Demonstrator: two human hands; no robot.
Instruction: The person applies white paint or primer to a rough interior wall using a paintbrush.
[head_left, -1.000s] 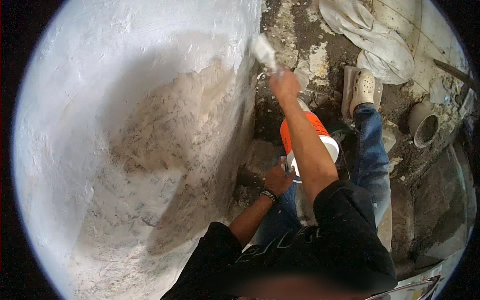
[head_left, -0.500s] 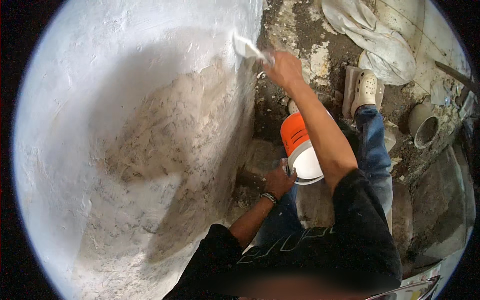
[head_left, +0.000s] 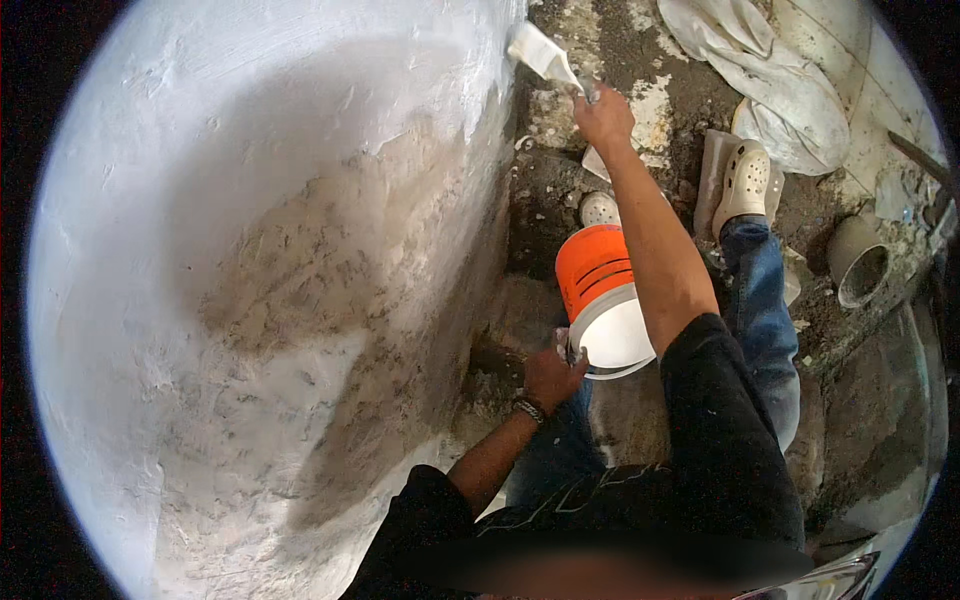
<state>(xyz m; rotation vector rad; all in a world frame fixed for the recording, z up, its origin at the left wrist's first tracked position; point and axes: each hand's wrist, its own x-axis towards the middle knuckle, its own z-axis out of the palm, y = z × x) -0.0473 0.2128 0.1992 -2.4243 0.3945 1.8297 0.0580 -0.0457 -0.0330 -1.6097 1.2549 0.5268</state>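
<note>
My right hand (head_left: 606,120) is closed round the handle of a paintbrush (head_left: 543,54) with a wide head coated in white. The brush is held out beside the far edge of the wall (head_left: 310,260); whether its tip touches the wall I cannot tell. My left hand (head_left: 556,376) grips the rim of an orange bucket (head_left: 592,262), tilted toward me, with white paint (head_left: 615,335) inside. The wall is white at the top and left, while a rough patch of bare brown-grey plaster shows in its middle and lower part.
A cream clog (head_left: 746,175) on my foot rests on the dirty, rubble-strewn floor, with another clog (head_left: 599,208) beyond the bucket. At the far right lie a white sack (head_left: 790,130) and a grey pot (head_left: 860,262) on its side. Pale tiles (head_left: 835,40) run behind them.
My right hand has moved the brush away from the wall, up and to the right. The left hand and bucket have shifted only slightly.
</note>
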